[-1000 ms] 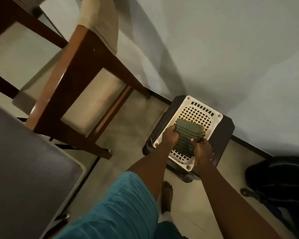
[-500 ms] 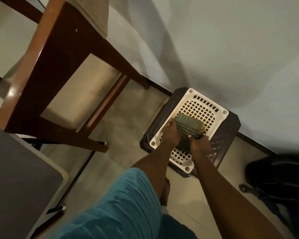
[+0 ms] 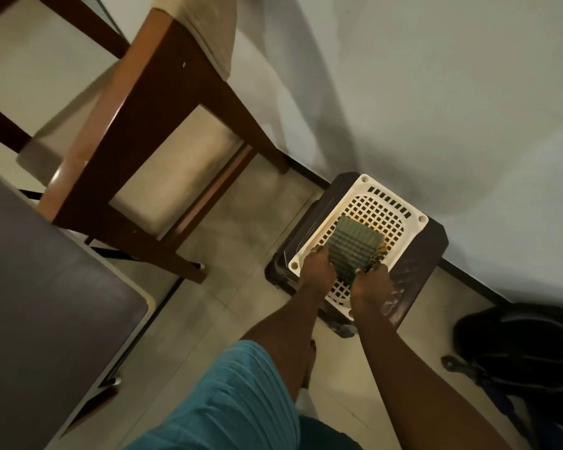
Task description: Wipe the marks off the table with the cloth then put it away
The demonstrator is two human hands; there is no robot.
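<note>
A folded green striped cloth [image 3: 355, 246] lies in a white lattice basket [image 3: 400, 211] that sits on a dark brown plastic stool [image 3: 426, 254] by the wall. My left hand [image 3: 316, 271] grips the cloth's near left edge. My right hand [image 3: 369, 285] grips its near right edge. Both hands rest low over the basket's near half. The dark table top [image 3: 39, 297] fills the lower left corner; no marks show on the part in view.
A wooden chair [image 3: 150, 102] with a pale seat stands left of the stool, a beige cloth draped over its back. A black backpack [image 3: 530, 358] lies on the floor at right. The white wall runs behind the stool. My teal shorts and a bare foot show below.
The view has swung, bringing the table and chair further in at left. The cloth sits slightly deeper in the basket, both hands still on its near edge.
</note>
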